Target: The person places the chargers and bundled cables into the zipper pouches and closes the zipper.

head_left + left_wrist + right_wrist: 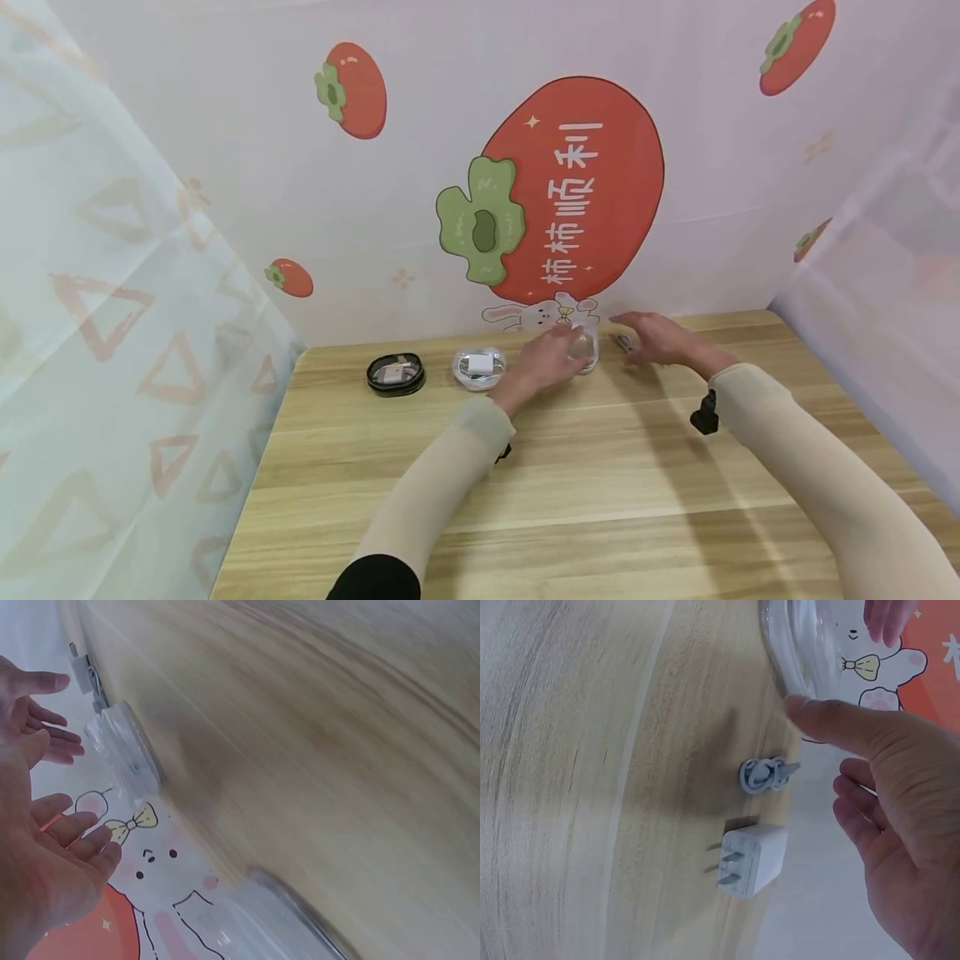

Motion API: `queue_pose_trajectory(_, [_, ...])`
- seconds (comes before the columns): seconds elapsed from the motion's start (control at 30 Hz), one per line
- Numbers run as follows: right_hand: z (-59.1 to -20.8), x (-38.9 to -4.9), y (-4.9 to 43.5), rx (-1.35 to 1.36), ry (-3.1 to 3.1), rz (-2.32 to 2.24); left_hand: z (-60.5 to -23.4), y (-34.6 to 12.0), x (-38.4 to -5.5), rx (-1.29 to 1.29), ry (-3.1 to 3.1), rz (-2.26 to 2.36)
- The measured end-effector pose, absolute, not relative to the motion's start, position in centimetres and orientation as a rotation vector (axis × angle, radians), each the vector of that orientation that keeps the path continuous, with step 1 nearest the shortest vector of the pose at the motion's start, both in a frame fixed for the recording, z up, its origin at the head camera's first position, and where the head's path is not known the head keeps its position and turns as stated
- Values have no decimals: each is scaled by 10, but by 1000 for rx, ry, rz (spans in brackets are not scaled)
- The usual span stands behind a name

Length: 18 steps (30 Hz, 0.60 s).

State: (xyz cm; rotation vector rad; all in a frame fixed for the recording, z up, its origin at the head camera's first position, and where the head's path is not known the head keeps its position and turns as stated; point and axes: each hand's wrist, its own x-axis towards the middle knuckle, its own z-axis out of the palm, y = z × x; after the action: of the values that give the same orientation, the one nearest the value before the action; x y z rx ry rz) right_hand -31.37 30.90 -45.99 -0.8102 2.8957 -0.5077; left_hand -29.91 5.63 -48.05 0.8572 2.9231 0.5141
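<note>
My left hand (549, 360) hovers at the back of the table, next to a round clear case (590, 354); its fingers are loosely bent around nothing in the left wrist view. To the right of that case is my right hand (660, 339), thumb and fingers spread apart. Below the right hand, in the right wrist view, lie a small coiled grey cable (763, 775) and a white two-pin charger plug (756, 859). The clear case (796, 652) lies just beyond the right thumb. Both hands are empty.
Further left on the wooden table (555, 508) are a clear round case (480, 383) with a white charger and cable, and a black-rimmed case (396, 387) with a charger inside. A printed fabric wall (405, 217) stands along the table's back edge.
</note>
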Motion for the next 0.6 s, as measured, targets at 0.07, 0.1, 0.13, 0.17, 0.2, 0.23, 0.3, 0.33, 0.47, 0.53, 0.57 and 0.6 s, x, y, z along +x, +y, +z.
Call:
queue_pose_trajectory(0.07, [-461,-314,311,-784,2873,-501,-482,61,-300,844,2920,503])
queue_pose_trajectory(0.1, [-462,-315,311,-770,2864,-497,-483,63,-300,836,2919,498])
queue_pose_trajectory(0.13, [-464,-315,312,-762,2854,-495,-484,65,-300,824,2919,491])
queue_pose_trajectory(0.17, [-465,-316,313,-763,2846,-489,-484,66,-300,812,2918,492])
queue_pose_trajectory(0.2, [-467,-316,313,-766,2840,-484,-486,68,-300,795,2914,498])
queue_pose_trajectory(0.23, [-469,-316,313,-767,2835,-481,-487,69,-300,781,2909,506])
queue_pose_trajectory(0.3, [-471,-317,314,-782,2822,-479,-489,71,-299,775,2904,504])
queue_pose_trajectory(0.33, [-473,-317,315,-791,2815,-476,-489,72,-299,777,2904,497])
queue_pose_trajectory(0.47, [-479,-319,316,-829,2789,-463,-492,75,-297,821,2914,427])
queue_pose_trajectory(0.53, [-481,-320,317,-841,2781,-464,-492,78,-297,828,2920,401])
queue_pose_trajectory(0.57, [-481,-321,318,-855,2780,-457,-493,79,-298,827,2921,392])
queue_pose_trajectory(0.6, [-482,-321,319,-863,2779,-455,-493,80,-298,827,2925,384])
